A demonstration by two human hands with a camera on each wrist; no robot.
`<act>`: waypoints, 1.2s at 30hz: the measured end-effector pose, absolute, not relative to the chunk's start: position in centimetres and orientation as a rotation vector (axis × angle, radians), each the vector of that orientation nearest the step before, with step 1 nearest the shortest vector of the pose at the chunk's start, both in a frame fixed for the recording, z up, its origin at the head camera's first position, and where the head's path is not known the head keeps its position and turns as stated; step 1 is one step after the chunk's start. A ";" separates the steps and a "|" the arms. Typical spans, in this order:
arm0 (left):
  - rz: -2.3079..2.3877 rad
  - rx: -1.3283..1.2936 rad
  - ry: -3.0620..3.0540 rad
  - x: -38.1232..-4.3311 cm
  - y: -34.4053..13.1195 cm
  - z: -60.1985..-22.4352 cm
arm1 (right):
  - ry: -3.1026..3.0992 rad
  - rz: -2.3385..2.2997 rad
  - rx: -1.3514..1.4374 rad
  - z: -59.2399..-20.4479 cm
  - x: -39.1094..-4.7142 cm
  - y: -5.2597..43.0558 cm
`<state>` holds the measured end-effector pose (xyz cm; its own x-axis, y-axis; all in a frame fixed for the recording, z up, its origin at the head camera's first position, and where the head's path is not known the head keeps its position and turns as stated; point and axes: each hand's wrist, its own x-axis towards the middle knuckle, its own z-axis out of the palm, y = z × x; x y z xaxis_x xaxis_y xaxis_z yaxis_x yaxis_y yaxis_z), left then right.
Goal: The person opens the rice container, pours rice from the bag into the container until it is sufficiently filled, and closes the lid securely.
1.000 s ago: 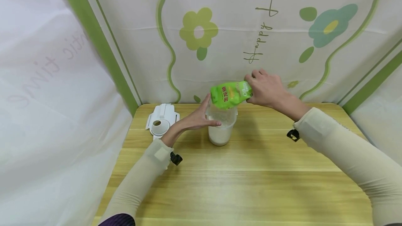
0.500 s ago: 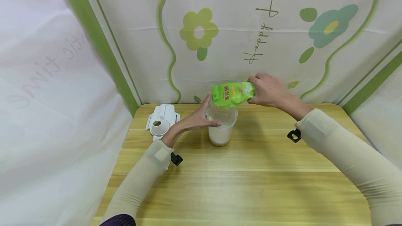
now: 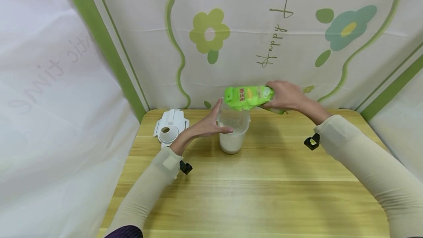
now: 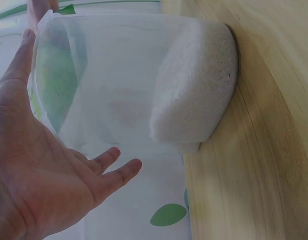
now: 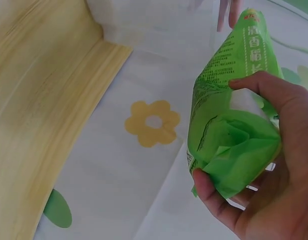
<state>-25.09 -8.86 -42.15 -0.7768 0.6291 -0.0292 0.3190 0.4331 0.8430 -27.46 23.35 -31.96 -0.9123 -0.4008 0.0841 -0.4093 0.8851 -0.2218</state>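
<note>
The table (image 3: 251,194) lies before me, with a curtain (image 3: 244,47) rising behind its far edge. A container (image 3: 239,129) stands upright on the table near that edge, grains (image 4: 194,90) in its bottom. To its left, near the table's far left corner, lies a lid (image 3: 179,120). My left hand (image 3: 208,124) is at the container's left side, around the rim. From the right, my right hand (image 3: 287,95) holds a bag (image 3: 249,97), its left end above the container's mouth; whether it touches the rim, I can't tell

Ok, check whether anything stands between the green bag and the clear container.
Nothing visible does: the right hand holds the green bag over the clear container; the left hand is at its side, and the white lid lies apart.
</note>
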 end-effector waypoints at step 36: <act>1.251 0.796 2.377 -25.2 -8.8 -42.3 | -3.023 0.483 0.627 -34.0 -28.0 28.1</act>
<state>-25.21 -8.84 -42.31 -0.7858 0.6174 -0.0364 0.3195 0.4556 0.8309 -28.04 28.07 -34.03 -0.9194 -0.3856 0.0778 -0.3906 0.8717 -0.2958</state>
